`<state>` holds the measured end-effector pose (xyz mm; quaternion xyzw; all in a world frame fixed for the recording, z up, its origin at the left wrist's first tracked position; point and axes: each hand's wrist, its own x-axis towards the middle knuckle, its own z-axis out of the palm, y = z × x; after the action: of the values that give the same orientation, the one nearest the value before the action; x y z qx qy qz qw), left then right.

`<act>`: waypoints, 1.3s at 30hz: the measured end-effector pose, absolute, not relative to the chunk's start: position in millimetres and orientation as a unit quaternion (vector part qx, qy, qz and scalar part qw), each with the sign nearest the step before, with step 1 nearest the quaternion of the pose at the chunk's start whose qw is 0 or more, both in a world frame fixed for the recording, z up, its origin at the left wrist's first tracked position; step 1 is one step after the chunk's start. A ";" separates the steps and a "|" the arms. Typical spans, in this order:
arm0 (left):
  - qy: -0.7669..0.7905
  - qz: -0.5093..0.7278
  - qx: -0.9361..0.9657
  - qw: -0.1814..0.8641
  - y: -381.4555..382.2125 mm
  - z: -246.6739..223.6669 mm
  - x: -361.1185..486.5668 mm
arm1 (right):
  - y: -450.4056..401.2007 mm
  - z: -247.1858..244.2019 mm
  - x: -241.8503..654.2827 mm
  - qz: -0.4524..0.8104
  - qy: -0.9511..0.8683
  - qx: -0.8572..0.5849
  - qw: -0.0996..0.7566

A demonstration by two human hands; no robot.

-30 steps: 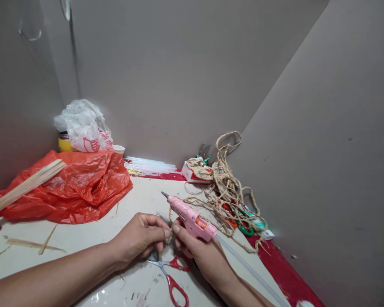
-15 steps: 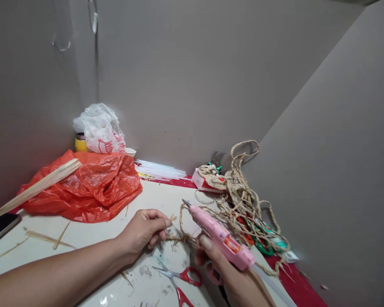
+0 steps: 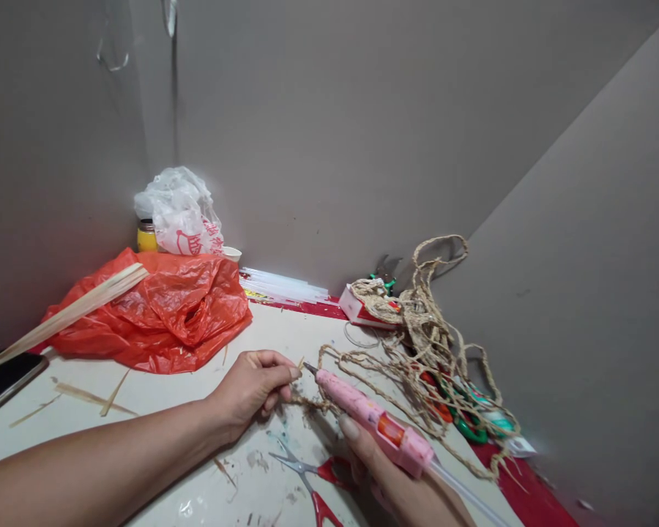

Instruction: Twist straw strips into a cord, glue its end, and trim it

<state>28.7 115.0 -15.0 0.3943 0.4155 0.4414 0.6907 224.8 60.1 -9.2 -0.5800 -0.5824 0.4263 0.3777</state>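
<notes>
My right hand (image 3: 387, 465) is wrapped round a pink glue gun (image 3: 362, 406), with a clear glue stick (image 3: 466, 490) poking out of its back end. The gun's metal nozzle points left, close to the fingertips of my left hand (image 3: 258, 384). Those fingers are pinched on a braided straw cord (image 3: 310, 402), whose frayed straw end sticks up at the thumb. From there the cord runs right, partly hidden behind the glue gun. Red-handled scissors (image 3: 307, 472) lie spread on the table just below the hands.
A tangled heap of braided cord (image 3: 422, 329) covers tools at the right. Clear glue sticks (image 3: 285, 285) lie along the back edge. At left are a red plastic bag (image 3: 165, 315), straw strips (image 3: 82, 304) and a phone (image 3: 11, 380). A white bag (image 3: 181, 212) stands behind.
The glue gun has moved left and slightly down, bringing its nozzle up beside the straw end at my left fingertips. The view has shifted a little; my left hand keeps its pinch.
</notes>
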 end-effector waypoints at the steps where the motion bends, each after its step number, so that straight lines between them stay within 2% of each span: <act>1: 0.415 0.440 0.395 0.691 114.7 -14.7 28.9 | 60.6 -6.3 223.0 0.420 -0.587 -0.578 0.381; 8: 0.424 0.439 0.395 0.687 113.9 -10.9 29.9 | 64.6 9.5 214.8 0.408 -0.635 -0.546 0.364; 24: 0.421 0.438 0.405 0.683 113.5 -12.7 28.9 | 64.7 8.1 215.9 0.402 -0.636 -0.545 0.370; 29: 0.421 0.439 0.407 0.682 113.5 -11.8 29.1 | 65.4 4.8 219.3 0.414 -0.634 -0.556 0.343; 39: 0.423 0.437 0.407 0.682 113.5 -12.5 29.0 | 63.5 4.5 213.3 0.393 -0.642 -0.543 0.373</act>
<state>29.0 113.5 -12.5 0.4075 0.4225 0.4368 0.6816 213.3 63.5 4.5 -0.5430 -0.6416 0.3927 0.3733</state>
